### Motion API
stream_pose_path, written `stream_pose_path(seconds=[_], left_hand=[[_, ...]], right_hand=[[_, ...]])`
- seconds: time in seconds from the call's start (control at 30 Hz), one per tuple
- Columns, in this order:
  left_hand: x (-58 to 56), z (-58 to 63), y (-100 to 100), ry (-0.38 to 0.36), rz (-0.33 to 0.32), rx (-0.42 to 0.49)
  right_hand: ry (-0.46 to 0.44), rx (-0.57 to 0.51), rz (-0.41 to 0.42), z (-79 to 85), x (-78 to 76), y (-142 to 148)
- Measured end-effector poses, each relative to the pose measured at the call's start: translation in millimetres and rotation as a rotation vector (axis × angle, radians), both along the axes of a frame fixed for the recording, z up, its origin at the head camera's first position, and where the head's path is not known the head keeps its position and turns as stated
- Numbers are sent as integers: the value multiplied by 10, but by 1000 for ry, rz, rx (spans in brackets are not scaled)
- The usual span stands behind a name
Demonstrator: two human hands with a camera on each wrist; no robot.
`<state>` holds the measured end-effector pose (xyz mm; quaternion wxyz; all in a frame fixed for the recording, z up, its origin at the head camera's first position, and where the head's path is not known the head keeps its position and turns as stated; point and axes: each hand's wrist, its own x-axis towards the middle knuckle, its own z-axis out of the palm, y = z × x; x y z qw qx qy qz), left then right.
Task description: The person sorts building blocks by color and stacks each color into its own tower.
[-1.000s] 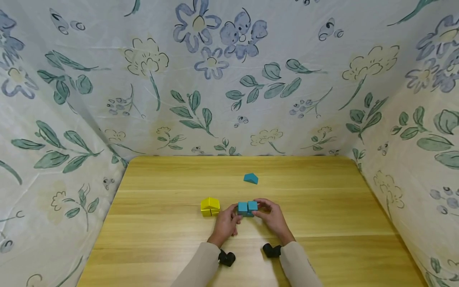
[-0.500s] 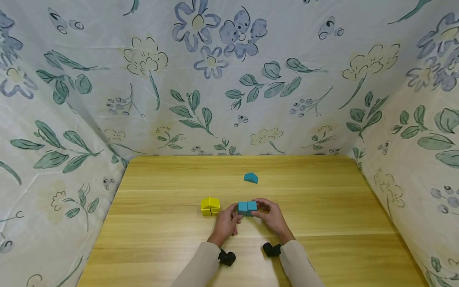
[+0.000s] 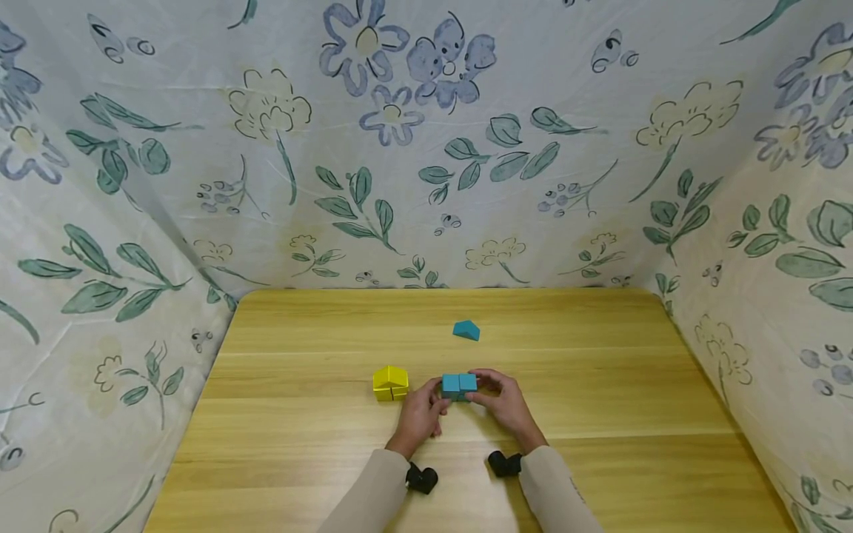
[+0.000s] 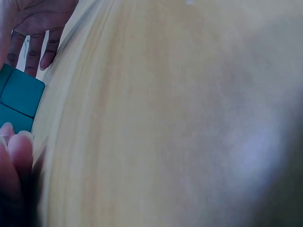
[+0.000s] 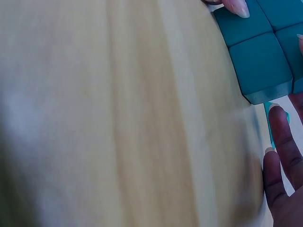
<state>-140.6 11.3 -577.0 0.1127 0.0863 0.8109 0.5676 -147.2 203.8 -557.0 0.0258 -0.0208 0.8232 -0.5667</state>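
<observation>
In the head view, several blue cubes point(image 3: 451, 383) stand as a stack two wide and two high, the upper pair side by side. My left hand point(image 3: 417, 418) holds the left side of the stack, with a fingertip point(image 5: 237, 6) on the front of the lower-left cube in the right wrist view. My right hand point(image 3: 509, 407) pinches the upper-right blue cube point(image 3: 468, 383) between thumb and finger. Its other fingers point(image 5: 281, 135) extend beside the stack. A blue triangular roof-shaped block point(image 3: 466, 331) lies behind the stack.
Left of my left hand stands a small yellow block house point(image 3: 390, 383) with a roof-shaped top. The wooden table point(image 3: 300, 444) has floral cloth point(image 3: 413, 185) around its back and sides. A black wrist device point(image 3: 422, 479) sits at my left sleeve.
The upper-right blue cube has moved slightly left, and the gap between the upper cubes has closed to a thin seam. My left hand has stayed nearly still.
</observation>
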Motion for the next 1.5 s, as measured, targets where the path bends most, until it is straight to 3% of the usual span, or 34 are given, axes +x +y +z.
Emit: stream_pose_path(seconds=[0.13, 0.37, 0.47, 0.67, 1.0, 1.2, 1.5], left_hand=[[-6, -10, 0, 1, 4, -5], [-18, -23, 5, 10, 10, -19], [-19, -24, 1, 12, 9, -21], [-12, -36, -14, 16, 12, -18], [-8, -38, -7, -11, 14, -13], [-12, -34, 1, -5, 15, -11], [-18, -12, 1, -27, 16, -7]], right_hand=[[-28, -28, 27, -37, -5, 42], [-88, -87, 125, 132, 45, 260], [-99, -90, 103, 5, -25, 395], [-80, -58, -15, -54, -228, 460], [-84, -1, -103, -54, -743, 370], [-60, 40, -111, -37, -959, 289], [-52, 137, -98, -93, -1147, 161]])
